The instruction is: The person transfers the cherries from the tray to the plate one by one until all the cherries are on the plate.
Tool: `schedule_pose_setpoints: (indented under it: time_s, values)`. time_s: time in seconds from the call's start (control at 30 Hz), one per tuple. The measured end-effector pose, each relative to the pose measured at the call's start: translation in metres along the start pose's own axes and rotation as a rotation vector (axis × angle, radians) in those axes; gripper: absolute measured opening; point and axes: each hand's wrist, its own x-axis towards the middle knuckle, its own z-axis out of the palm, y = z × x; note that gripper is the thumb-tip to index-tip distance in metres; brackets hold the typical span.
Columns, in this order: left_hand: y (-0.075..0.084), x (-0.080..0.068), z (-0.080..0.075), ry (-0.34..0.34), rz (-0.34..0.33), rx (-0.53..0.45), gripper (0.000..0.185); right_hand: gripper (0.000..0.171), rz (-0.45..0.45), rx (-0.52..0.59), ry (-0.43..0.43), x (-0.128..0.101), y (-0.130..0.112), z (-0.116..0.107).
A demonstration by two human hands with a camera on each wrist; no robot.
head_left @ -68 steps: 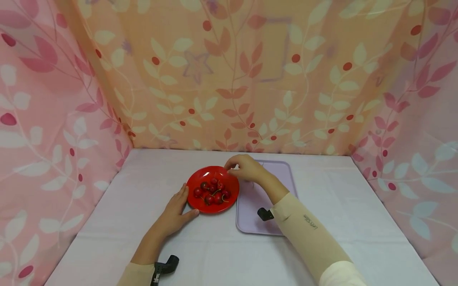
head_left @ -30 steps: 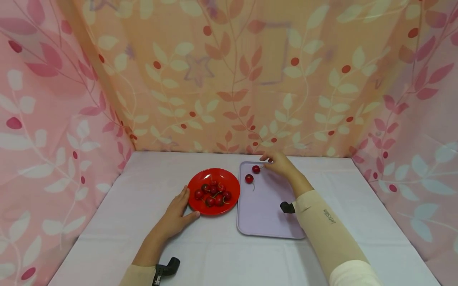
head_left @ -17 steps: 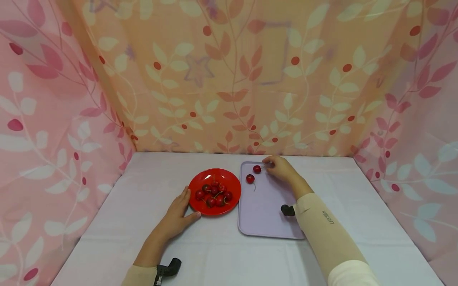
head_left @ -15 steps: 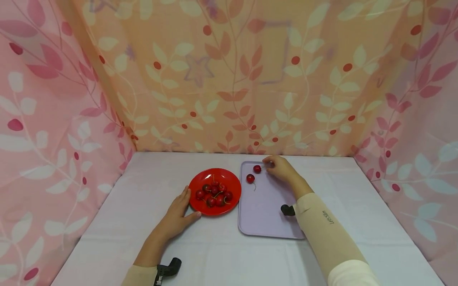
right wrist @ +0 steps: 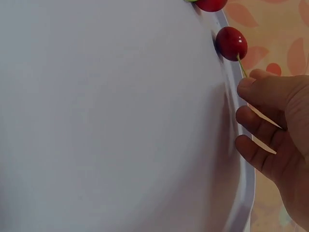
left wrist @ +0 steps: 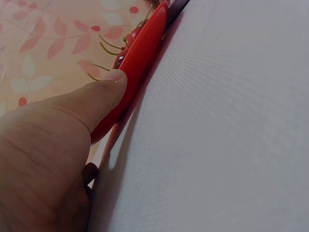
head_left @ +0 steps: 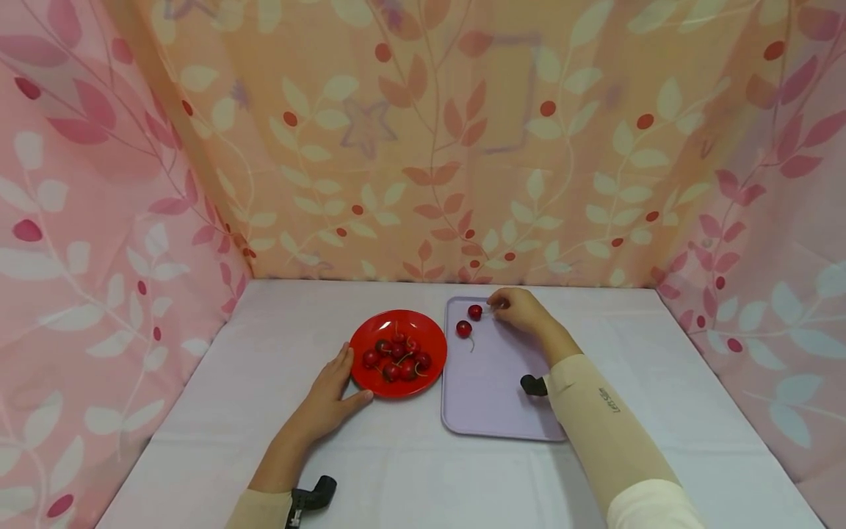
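Note:
A red plate holds several red cherries with stems. My left hand rests at its near left edge, the thumb lying against the rim in the left wrist view and the other fingers extended along the side. Right of the plate lies a lilac tray. Two cherries are on its far left part: one nearer, and a farther cherry close to the tray's rim. My right hand is over the tray's far end, thumb and forefinger pinching the farther cherry's stem; its other fingers are loosely bent.
A white cloth covers the table under plate and tray. Floral curtains rise behind the table and along both sides. Each forearm carries a black camera mount over a beige sleeve.
My right hand has moved right from the plate's rim to the tray's far end, and two cherries now show on the tray. Lately it hardly moves. My left hand stays at the plate.

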Motion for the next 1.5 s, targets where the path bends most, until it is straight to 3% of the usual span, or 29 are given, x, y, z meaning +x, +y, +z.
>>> schedule_pose_setpoints:
  time_s: [0.3, 0.57, 1.5]
  values:
    - [0.003, -0.001, -0.001, -0.001, -0.002, -0.001, 0.104, 0.01, 0.026, 0.071, -0.022, -0.006, -0.001, -0.001]
    - [0.002, -0.001, 0.0, 0.002, 0.002, -0.006, 0.104, 0.006, 0.048, 0.168, 0.019, -0.008, -0.005, -0.004]
    - [0.003, -0.001, -0.003, 0.001, 0.011, 0.007, 0.103, 0.006, -0.033, 0.177, 0.161, -0.011, -0.034, 0.001]
